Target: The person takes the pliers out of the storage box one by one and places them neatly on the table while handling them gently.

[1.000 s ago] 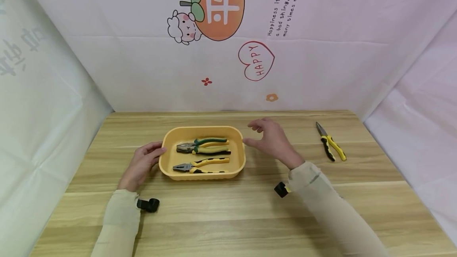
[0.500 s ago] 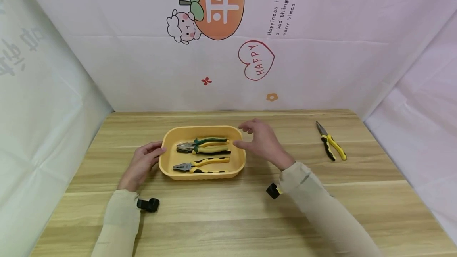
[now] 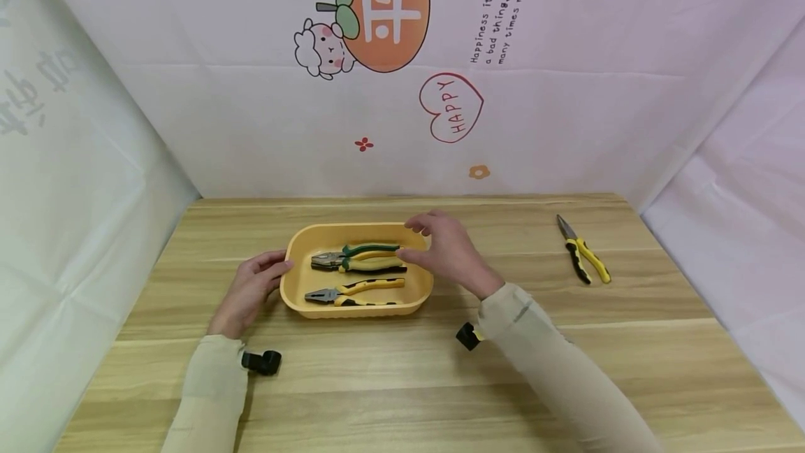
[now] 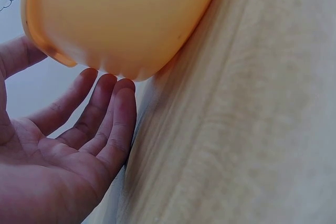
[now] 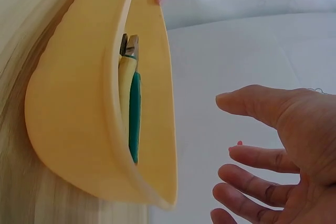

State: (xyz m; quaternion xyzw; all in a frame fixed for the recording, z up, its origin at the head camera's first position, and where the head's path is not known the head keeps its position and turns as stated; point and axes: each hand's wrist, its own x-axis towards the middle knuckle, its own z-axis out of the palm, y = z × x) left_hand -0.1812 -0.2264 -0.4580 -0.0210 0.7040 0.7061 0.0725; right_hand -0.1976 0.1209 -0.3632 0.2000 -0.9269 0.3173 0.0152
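A shallow yellow plastic basket stands on the wooden table. Inside it lie combination pliers with green and yellow handles, crowded together at the back, and yellow-and-black pliers nearer the front wall. My left hand holds the basket's left end, its thumb over the rim and the fingertips against the outer wall. Over the right end hovers my right hand, thumb and fingers apart with nothing between them. In the right wrist view, that hand's fingers stay clear of the basket wall.
Long-nose pliers with yellow and black handles lie at the right of the table. A white printed cloth hangs behind the table and on both sides. Each wrist carries a small black camera.
My right hand has moved left, from beside the basket's right rim to above its right end, near the handle ends. The left hand and basket have stayed in place.
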